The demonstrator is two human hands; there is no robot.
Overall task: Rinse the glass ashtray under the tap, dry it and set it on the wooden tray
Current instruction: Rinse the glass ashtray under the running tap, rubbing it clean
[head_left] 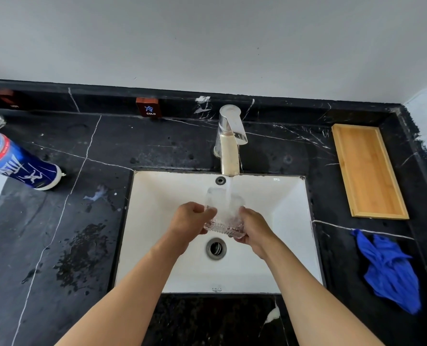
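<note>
Head view, two hands (191, 221) (253, 227), one ashtray (224, 216) (gripped)

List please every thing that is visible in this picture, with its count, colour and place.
glass ashtray: 1, clear, held tilted under the water above the sink
tap: 1, silver, behind the sink, water running
sink: 1, white, set in the counter, centre
drain: 1, grey metal, sink bottom
counter: 1, black with white veins, around the sink
wooden tray: 1, light brown, counter right of the tap
cloth: 1, blue, crumpled, counter nearer than the tray
tube: 1, blue and white, lying on the counter, left
COLD sign: 1, brown, back ledge
left hand: 1, grips the ashtray's left side
right hand: 1, grips the ashtray's right side
</note>
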